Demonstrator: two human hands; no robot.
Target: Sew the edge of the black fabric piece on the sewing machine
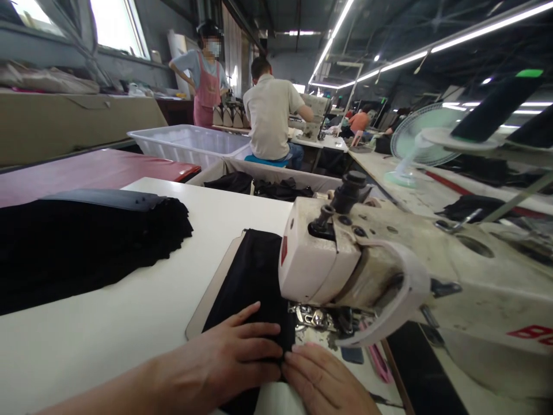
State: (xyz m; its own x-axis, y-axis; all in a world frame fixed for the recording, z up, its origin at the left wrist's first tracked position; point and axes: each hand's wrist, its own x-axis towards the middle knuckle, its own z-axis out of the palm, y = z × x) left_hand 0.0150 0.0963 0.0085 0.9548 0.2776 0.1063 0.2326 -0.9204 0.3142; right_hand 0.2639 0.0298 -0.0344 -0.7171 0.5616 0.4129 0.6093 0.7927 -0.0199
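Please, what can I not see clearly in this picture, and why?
All in the head view:
Right hand: its grip is hidden by its own back.
Black cloth: its right side is partly covered by the sewing machine.
Red lettering: cut off by the right edge.
Black stack: cut off by the left edge.
Distant workers: too small.

A fabric piece (254,271) is laid on the table (151,300), left of the sewing machine (397,230), with the left hand (233,351) set upon it and the right hand (324,380) at its near right edge. Farther left, a fabric stack (103,248) is placed. Behind the table, cloth (280,189) is held in a bin (276,172), a tub (185,147) set beyond. 1 person (272,115) is seated on a stool (265,161) behind the bin; a fan (421,138) is stationed behind the machine.
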